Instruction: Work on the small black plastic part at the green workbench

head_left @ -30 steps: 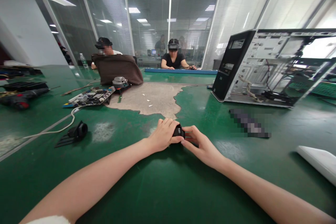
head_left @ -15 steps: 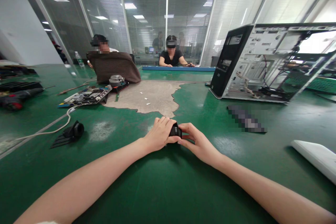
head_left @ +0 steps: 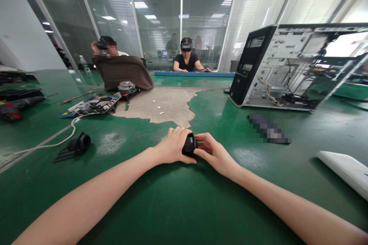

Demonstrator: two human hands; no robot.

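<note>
A small black cylindrical object [head_left: 189, 144], rather like a camera lens, is between my two hands low over the table. My left hand [head_left: 171, 146] wraps round its left side, fingers over the top and thumb below. At its right end, the fingertips and thumb of my right hand [head_left: 214, 153] pinch the rim. The palm and fingers of my left hand hide part of the object, so its exact kind cannot be made out.
An open computer case [head_left: 258, 69] stands at right. Left are a circuit board [head_left: 94, 104], a cable [head_left: 54, 143] and a black part with a round end [head_left: 82, 142]. A white slab [head_left: 343, 168] lies at right. Two people sit across the green table [head_left: 161, 203], behind a brown chair back [head_left: 122, 71].
My left thumb has moved lower and opened away from the black object, showing more of its side. My right hand still touches its right end. A person at far left has raised a hand to their headset.
</note>
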